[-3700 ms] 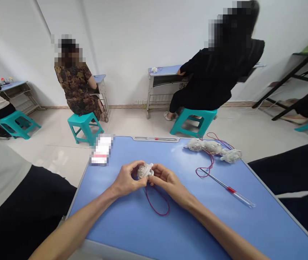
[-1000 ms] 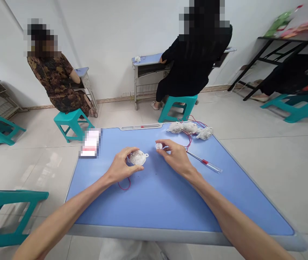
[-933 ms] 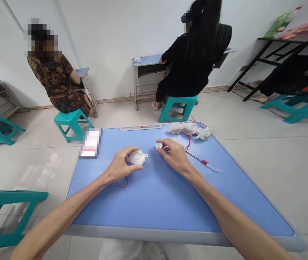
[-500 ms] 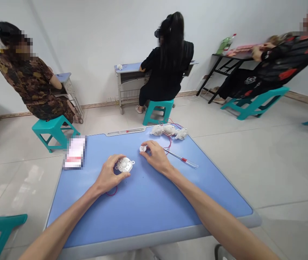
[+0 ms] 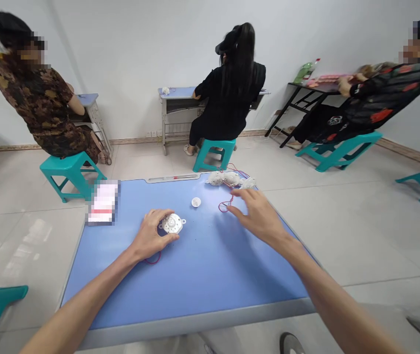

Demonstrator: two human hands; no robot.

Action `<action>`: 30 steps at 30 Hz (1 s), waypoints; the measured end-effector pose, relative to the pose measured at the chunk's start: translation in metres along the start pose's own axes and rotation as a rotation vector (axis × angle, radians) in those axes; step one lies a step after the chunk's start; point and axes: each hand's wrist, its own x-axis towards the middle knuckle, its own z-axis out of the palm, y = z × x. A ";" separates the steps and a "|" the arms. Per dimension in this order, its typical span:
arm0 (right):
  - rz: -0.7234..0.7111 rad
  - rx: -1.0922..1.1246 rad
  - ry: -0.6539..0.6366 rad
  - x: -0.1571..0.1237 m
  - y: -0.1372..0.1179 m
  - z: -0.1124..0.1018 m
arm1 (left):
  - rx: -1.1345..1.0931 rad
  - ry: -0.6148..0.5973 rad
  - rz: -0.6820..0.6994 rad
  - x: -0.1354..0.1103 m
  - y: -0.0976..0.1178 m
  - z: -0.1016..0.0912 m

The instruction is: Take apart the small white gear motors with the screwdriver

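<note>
My left hand point(image 5: 155, 231) is wrapped round the side of a white round plastic housing with two side lugs point(image 5: 173, 223), keeping it on the blue desk. A thin red wire loops out below that hand. To the right of the housing lies a small white round cap point(image 5: 195, 202), with nothing touching it. My right hand point(image 5: 256, 209) hovers over the desk's right side, thumb and fingers apart. Close to its fingertips is a loop of red wire point(image 5: 220, 208). The screwdriver on this side is mostly hidden by the right hand.
Several white plastic housings with wires point(image 5: 228, 179) sit at the desk's far right edge. A blurred-out phone-like object point(image 5: 103, 202) lies at the left edge. A pen-like tool point(image 5: 175, 178) rests in the far groove. Three people sit on teal stools point(image 5: 213, 152) beyond.
My right hand has let go of the small white cap, leaving it on the desk, and moved right over the screwdriver. My left hand stays on the housing.
</note>
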 end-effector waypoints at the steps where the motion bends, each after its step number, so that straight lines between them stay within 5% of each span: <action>1: 0.052 -0.041 -0.036 -0.006 0.013 -0.009 | 0.007 -0.012 -0.004 0.000 0.000 0.000; 6: 0.179 0.029 -0.269 -0.031 0.053 -0.021 | 0.009 -0.041 -0.025 -0.002 -0.001 0.001; 12: 0.047 0.006 -0.286 -0.037 0.055 -0.016 | -0.018 -0.040 -0.047 -0.003 -0.002 0.001; 18: -0.122 0.184 -0.287 -0.043 0.059 -0.050 | -0.016 -0.058 -0.064 -0.003 -0.003 0.002; 26: 0.143 0.685 -0.291 -0.034 0.013 -0.069 | -0.005 -0.062 -0.031 -0.003 -0.005 0.004; 30: 0.104 0.868 -0.299 -0.018 -0.027 -0.071 | 0.010 -0.058 -0.030 -0.003 -0.004 0.004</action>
